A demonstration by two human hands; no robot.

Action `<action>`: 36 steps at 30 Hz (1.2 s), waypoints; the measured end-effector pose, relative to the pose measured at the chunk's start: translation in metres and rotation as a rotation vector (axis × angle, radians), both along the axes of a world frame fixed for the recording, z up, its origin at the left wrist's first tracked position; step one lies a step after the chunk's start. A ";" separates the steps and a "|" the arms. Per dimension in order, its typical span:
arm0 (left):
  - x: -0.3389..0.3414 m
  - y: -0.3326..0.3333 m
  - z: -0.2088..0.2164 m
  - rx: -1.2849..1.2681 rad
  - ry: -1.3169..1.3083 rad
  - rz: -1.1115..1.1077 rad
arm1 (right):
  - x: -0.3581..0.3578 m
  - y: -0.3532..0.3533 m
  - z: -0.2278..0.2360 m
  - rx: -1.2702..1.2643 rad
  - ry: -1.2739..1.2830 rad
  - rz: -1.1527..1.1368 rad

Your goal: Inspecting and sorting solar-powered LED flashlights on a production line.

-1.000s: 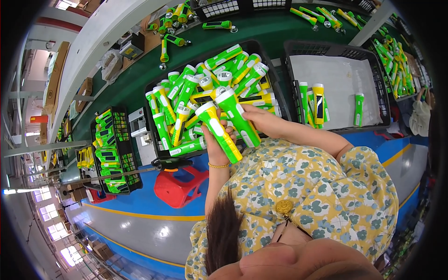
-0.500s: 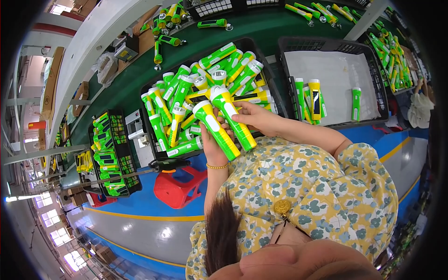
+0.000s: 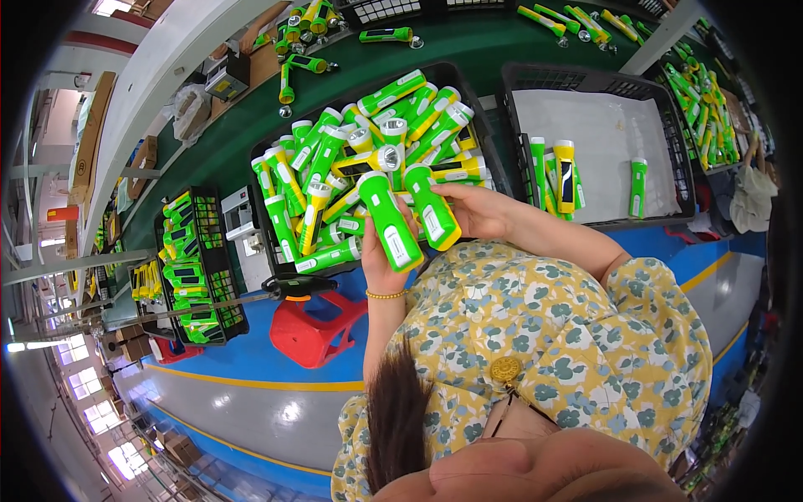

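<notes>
My left hand (image 3: 379, 251) is closed round a green flashlight (image 3: 387, 217) with a white rim and a pale panel on its upper face. In my right hand (image 3: 473, 209) is a second green flashlight (image 3: 433, 211), with yellow along its edge. The two are held side by side, white heads pointing away from me and tilted slightly left. Just beyond them stands a black crate (image 3: 495, 159) heaped with green-and-yellow flashlights (image 3: 322, 159), several with clear lenses facing up. Parts of the fingers are hidden behind the flashlights.
On the right, a black crate (image 3: 599, 79) lined with white sheet holds several flashlights (image 3: 565, 176). A packed crate (image 3: 219, 276) stands at left, near a dark-handled tool (image 3: 299, 286). A red stool (image 3: 309, 333) is below it. Loose flashlights (image 3: 386, 35) lie on the green bench (image 3: 468, 58).
Both held flashlights have been turned in my hands, so their green panelled faces now show where more yellow showed before. My hands stay nearly in place.
</notes>
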State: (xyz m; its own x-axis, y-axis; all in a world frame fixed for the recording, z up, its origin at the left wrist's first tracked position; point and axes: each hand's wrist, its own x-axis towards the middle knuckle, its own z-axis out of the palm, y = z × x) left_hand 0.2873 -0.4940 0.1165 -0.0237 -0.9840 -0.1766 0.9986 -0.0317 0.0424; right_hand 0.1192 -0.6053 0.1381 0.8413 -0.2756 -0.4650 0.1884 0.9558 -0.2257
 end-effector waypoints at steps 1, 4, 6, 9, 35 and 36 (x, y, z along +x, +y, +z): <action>0.001 0.001 -0.003 -0.063 0.082 -0.045 | -0.001 0.000 0.000 0.024 0.018 -0.001; -0.003 0.001 0.005 -0.015 -0.010 -0.026 | -0.003 0.000 -0.009 0.081 -0.053 0.014; -0.003 0.002 0.004 0.000 -0.208 0.014 | -0.004 0.000 -0.001 0.144 -0.003 0.018; -0.007 0.004 0.018 0.177 -0.262 0.004 | -0.006 0.002 0.015 -0.037 -0.005 0.044; -0.016 0.019 0.040 0.082 -0.754 0.207 | -0.012 0.016 0.011 -0.260 -0.126 0.026; -0.015 0.019 0.038 0.083 -0.752 0.203 | -0.012 0.016 0.012 -0.257 -0.142 0.026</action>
